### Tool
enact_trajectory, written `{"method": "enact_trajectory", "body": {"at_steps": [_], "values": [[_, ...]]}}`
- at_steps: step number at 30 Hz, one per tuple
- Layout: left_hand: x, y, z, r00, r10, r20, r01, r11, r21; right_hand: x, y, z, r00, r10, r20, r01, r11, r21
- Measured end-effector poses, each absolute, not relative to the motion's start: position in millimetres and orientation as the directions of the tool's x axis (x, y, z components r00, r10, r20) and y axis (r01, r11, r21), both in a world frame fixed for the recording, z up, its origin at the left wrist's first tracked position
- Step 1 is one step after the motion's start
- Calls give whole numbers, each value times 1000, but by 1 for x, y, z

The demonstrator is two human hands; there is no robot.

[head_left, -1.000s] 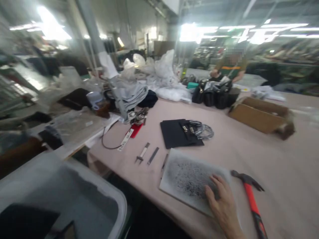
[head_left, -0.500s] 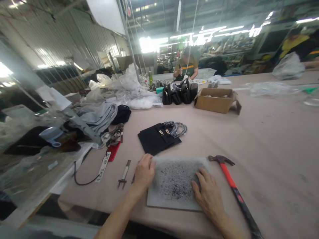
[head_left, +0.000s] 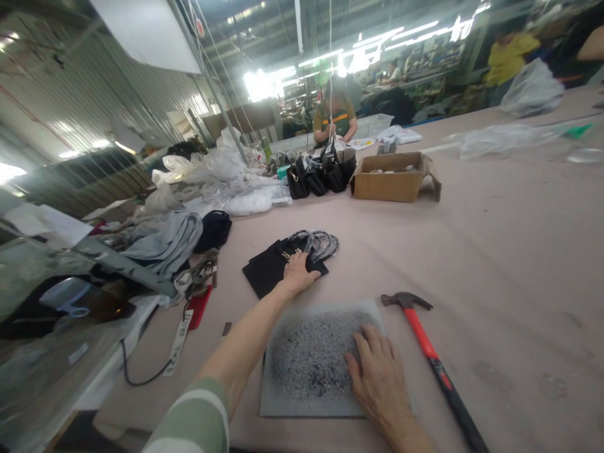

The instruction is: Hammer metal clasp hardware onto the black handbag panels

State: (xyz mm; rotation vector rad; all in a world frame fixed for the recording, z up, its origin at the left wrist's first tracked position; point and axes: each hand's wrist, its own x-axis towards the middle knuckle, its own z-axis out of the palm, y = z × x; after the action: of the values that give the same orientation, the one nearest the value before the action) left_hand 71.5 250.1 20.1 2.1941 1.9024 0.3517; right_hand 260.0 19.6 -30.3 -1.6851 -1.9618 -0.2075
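Note:
My left hand point(head_left: 298, 275) reaches forward onto a stack of flat black bag panels point(head_left: 262, 270). Its fingers lie over the panels near gold clasps, with the thumb apart; no grip shows. Looped handles point(head_left: 325, 244), wrapped in clear film, stick out beyond that hand to the right. My right hand point(head_left: 377, 377) rests palm down with spread fingers on the right side of a worn grey board point(head_left: 306, 352). To the right of the board lies a claw hammer point(head_left: 423, 333) with a red and black handle.
A cardboard box point(head_left: 387, 185) and several black handbags point(head_left: 316, 177) stand farther back. Plastic bags point(head_left: 217, 170) and folded grey cloth point(head_left: 172, 242) are heaped at left. Near the left table edge lies a red tag point(head_left: 199, 309). A co-worker point(head_left: 336, 113) sits across the table.
My left hand has left the board's left edge and moved forward onto the black bag panels. My right hand stays on the board. The view has shifted slightly.

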Motion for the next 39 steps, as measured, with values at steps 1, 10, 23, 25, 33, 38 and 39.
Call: {"method": "enact_trajectory", "body": {"at_steps": [1,10,23,25,33,38,39], "values": [[75,255,20,110,993,40,939,-117,323,259,19,-29,-67,873,484,951,202,-233],[92,272,28,-3,999,35,968,-5,250,257,19,-15,-93,921,377,943,203,-263],[39,165,102,322,917,237,910,-369,189,263,23,-18,-4,916,401,816,234,-528],[21,112,94,478,831,283,828,-534,169,265,24,-20,48,907,419,764,237,-600],[-7,-38,17,706,590,393,587,-797,141,278,21,-26,59,913,404,580,298,-758],[-12,-42,4,700,595,396,581,-796,169,281,19,-19,106,895,434,562,306,-768],[-11,-41,2,706,587,396,577,-801,158,280,20,-15,57,890,453,588,337,-736]]}}
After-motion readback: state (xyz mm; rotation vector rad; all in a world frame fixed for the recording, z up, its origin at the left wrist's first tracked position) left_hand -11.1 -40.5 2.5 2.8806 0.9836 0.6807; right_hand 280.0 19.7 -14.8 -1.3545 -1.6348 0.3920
